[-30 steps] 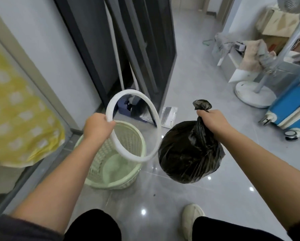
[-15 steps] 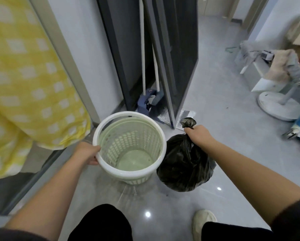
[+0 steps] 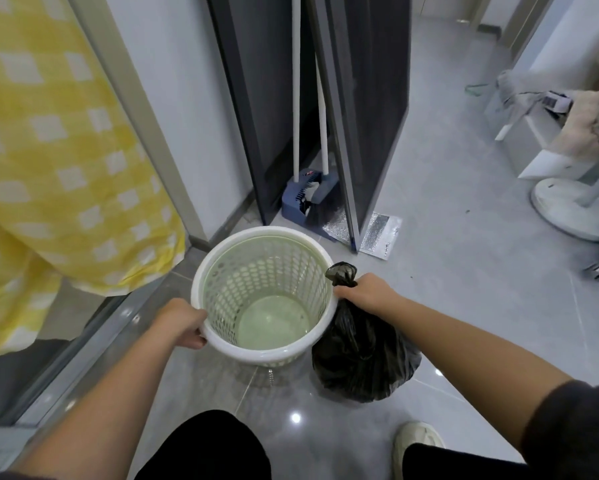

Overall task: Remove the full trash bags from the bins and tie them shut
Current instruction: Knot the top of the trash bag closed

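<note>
A pale green perforated bin (image 3: 256,289) with a white ring around its rim stands on the grey floor, with nothing inside it. My left hand (image 3: 183,322) grips the white rim at the bin's left side. A full black trash bag (image 3: 360,362) rests on the floor just right of the bin, touching it. My right hand (image 3: 364,292) is closed around the bag's gathered neck, and the twisted top sticks out above my fist.
A yellow checked cloth (image 3: 59,161) hangs at the left beside a glass panel. A blue dustpan and broom (image 3: 306,195) lean behind a dark door (image 3: 360,109). A fan base (image 3: 572,209) and clutter sit at the right. My shoe (image 3: 417,445) is below the bag.
The white ring went from my raised left hand onto the bin's rim. The black bag came down from the air to the floor beside the bin.
</note>
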{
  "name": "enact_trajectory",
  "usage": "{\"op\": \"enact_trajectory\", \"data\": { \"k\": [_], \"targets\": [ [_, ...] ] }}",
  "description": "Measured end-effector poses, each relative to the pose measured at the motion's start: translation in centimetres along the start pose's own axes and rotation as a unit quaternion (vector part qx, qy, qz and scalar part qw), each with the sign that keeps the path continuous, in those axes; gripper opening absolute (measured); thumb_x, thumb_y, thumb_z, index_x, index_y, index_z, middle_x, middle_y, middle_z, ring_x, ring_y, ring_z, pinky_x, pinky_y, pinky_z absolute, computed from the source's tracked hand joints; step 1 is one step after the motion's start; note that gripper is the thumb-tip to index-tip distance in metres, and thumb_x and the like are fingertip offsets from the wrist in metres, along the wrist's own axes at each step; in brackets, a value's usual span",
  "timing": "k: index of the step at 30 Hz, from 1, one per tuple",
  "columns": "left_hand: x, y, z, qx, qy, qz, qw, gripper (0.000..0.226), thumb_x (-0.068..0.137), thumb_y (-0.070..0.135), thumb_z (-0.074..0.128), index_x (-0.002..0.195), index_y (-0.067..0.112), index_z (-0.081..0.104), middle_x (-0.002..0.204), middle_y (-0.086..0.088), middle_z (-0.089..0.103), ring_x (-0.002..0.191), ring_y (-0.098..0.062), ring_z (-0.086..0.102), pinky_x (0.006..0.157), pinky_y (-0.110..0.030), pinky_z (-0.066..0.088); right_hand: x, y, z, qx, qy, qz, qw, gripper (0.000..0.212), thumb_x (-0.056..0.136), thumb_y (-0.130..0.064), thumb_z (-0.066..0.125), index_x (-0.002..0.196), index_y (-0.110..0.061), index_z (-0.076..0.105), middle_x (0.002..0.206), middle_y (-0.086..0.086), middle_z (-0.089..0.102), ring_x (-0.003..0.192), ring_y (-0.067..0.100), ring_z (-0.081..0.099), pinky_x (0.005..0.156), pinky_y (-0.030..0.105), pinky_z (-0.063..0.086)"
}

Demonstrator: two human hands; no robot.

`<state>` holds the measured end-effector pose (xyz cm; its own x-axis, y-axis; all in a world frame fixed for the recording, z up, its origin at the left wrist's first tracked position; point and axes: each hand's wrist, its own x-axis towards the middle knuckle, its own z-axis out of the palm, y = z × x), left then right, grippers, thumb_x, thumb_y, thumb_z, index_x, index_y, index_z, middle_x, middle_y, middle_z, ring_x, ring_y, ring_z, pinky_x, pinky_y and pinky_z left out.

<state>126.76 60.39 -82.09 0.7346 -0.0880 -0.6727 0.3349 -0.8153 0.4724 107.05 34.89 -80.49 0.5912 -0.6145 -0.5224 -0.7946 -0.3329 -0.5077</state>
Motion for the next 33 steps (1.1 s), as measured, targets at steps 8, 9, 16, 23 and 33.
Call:
{"op": "enact_trajectory", "data": {
  "k": [8, 9, 16, 23, 33],
  "targets": [
    [1.5, 0.3, 0.1, -0.097, 0.010, -0.005, 0.995, 0.018, 0.094, 0.009, 0.055, 0.099, -0.009, 0.054, 0.085, -0.025, 0.063, 0.065, -0.034, 0.063, 0.034, -0.034, 0.051, 1.6, -0.3, 1.4, -0.004, -0.002, 0.001, 1.000, 0.041, 0.083, -0.051, 0.062, 0.068, -0.014, 0.054, 0.066, -0.003, 0.052, 0.071, 0.018, 0.054, 0.060, 0.027, 0.038],
    [1.9, 0.5, 0.0, -0.102, 0.014, -0.007, 0.995, 0.018, 0.094, 0.009, 0.055, 0.099, -0.008, 0.055, 0.089, -0.026, 0.063, 0.065, -0.034, 0.063, 0.035, -0.034, 0.051, 2.0, -0.6, 1.5, 0.005, 0.003, 0.004, 1.000, 0.041, 0.083, -0.051, 0.062, 0.066, -0.014, 0.053, 0.066, -0.002, 0.051, 0.069, 0.017, 0.053, 0.056, 0.026, 0.037],
    [4.3, 1.9, -0.9, -0.118, 0.090, -0.005, 0.989, 0.029, 0.091, 0.017, 0.061, 0.100, -0.011, 0.061, 0.085, -0.024, 0.066, 0.065, -0.034, 0.066, 0.060, -0.045, 0.058, 4.0, -2.3, 2.8, 0.088, 0.026, 0.013, 0.996, 0.040, 0.086, -0.050, 0.057, 0.079, -0.010, 0.055, 0.085, 0.006, 0.057, 0.083, 0.023, 0.054, 0.073, 0.028, 0.038],
    [-1.6, 4.7, 2.8, 0.110, 0.252, 0.406, 0.871, 0.021, 0.087, 0.022, 0.058, 0.107, 0.016, 0.058, 0.107, -0.001, 0.055, 0.098, -0.021, 0.055, 0.082, -0.040, 0.048, 4.4, 1.9, 0.5, 0.232, 0.040, 0.078, 0.969, 0.046, 0.082, -0.049, 0.059, 0.097, -0.007, 0.065, 0.101, 0.014, 0.067, 0.091, 0.028, 0.063, 0.080, 0.034, 0.047],
    [-7.4, 7.4, 17.7, 0.318, -0.069, 0.538, 0.778, 0.074, 0.070, 0.060, 0.065, 0.133, 0.033, 0.037, 0.129, 0.015, 0.045, 0.114, -0.008, 0.052, 0.088, -0.033, 0.047, 4.3, 7.2, -1.7, 0.375, 0.032, 0.111, 0.920, 0.042, 0.088, -0.045, 0.055, 0.100, -0.006, 0.064, 0.101, 0.014, 0.069, 0.092, 0.030, 0.067, 0.094, 0.044, 0.050]
  ]
}}
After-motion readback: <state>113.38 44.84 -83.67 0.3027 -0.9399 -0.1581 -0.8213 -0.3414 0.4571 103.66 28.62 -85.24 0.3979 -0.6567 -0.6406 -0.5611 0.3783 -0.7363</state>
